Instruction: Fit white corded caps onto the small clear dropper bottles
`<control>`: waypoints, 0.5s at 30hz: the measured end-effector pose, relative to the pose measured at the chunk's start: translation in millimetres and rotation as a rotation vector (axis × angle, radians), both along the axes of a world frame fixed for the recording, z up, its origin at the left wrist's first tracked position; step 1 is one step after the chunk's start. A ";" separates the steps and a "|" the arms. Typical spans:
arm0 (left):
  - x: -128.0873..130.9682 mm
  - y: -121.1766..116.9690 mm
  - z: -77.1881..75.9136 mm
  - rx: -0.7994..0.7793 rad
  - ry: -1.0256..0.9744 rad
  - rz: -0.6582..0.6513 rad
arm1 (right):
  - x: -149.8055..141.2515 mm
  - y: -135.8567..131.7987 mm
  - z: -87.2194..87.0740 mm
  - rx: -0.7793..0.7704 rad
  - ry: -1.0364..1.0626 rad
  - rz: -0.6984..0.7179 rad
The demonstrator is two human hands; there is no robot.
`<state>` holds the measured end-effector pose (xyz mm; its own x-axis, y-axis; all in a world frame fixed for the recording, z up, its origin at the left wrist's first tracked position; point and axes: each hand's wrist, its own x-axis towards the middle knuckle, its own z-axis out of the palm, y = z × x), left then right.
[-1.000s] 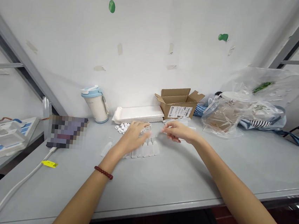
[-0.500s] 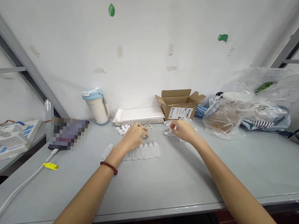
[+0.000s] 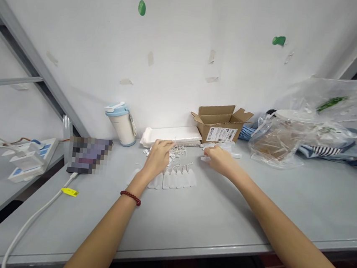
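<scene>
My left hand (image 3: pixel 159 155) is over small white round pieces (image 3: pixel 146 151) and a tangle of thin white cords (image 3: pixel 179 151). Its fingers are drawn together and point right; I cannot make out what is in them. My right hand (image 3: pixel 219 160) has its fingers bent down and closed at a translucent plastic tube (image 3: pixel 205 158), whose end shows beside the fingertips. Similar translucent tubes (image 3: pixel 227 144) lie just behind that hand. Nearer me stands a row of several flat translucent pieces (image 3: pixel 178 179) with cords at their tops, partly hidden by my left wrist.
Against the wall are a stack of white flat packs (image 3: pixel 172 135) and an open cardboard box (image 3: pixel 220 127). A blue-lidded cup (image 3: pixel 121 124) and a blurred-out phone (image 3: pixel 89 157) on a white cable (image 3: pixel 41 209) are at left. Plastic bags (image 3: pixel 278 143) lie at right.
The view has shifted, so the scene sits slightly further right. My left hand has lifted a little and its fingers have come together. My right hand stays by the tubes.
</scene>
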<state>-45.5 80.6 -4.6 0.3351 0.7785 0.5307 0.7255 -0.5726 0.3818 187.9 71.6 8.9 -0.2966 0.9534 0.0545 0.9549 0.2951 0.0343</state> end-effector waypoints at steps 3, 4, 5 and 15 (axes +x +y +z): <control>-4.8 0.4 4.8 -0.047 -0.300 0.029 | -2.6 -1.4 -0.7 0.001 -0.004 0.009; -5.6 0.1 6.3 -0.095 -0.417 0.020 | -3.2 -1.8 -0.7 0.005 0.003 0.006; -5.6 -0.6 7.8 -0.154 -0.536 0.008 | -3.9 -2.2 -0.6 0.018 0.026 0.007; 22.0 -23.6 19.0 -0.648 -1.224 -0.277 | -25.6 -13.6 -3.0 0.230 0.733 0.271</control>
<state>-23.5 57.1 14.4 0.1099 0.9789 0.1721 -0.3574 -0.1226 0.9258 162.3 58.0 5.9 -0.3282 0.7949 0.5102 0.6549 0.5808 -0.4836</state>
